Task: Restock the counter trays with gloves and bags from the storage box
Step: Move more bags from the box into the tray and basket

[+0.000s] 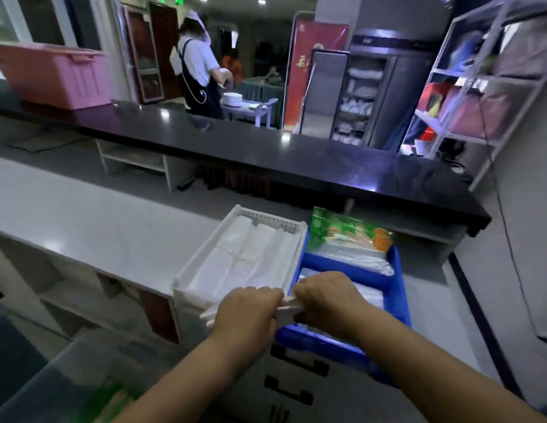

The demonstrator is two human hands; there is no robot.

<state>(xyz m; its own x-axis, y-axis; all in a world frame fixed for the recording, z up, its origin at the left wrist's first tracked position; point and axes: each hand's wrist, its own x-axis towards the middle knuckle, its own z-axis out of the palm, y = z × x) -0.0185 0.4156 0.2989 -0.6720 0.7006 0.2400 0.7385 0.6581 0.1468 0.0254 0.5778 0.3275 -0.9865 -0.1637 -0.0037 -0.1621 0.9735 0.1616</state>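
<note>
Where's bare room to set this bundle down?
White counter left of the white tray is bare. Crowded: that tray and the blue tray are full; left hand and right hand grip the bundle at their near edge.

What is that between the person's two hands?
A thin white bundle, seemingly folded plastic, spans the gap; the left hand and right hand both grip it. The head view shows it.

Your left hand [249, 312] and right hand [327, 300] curl over their own fingertips, and the white bundle [287, 304] they grip is too smeared to tell gloves from bags. Below-left of the grip, the storage box [67, 358] is blurred and cropped by the bottom edge.
</note>
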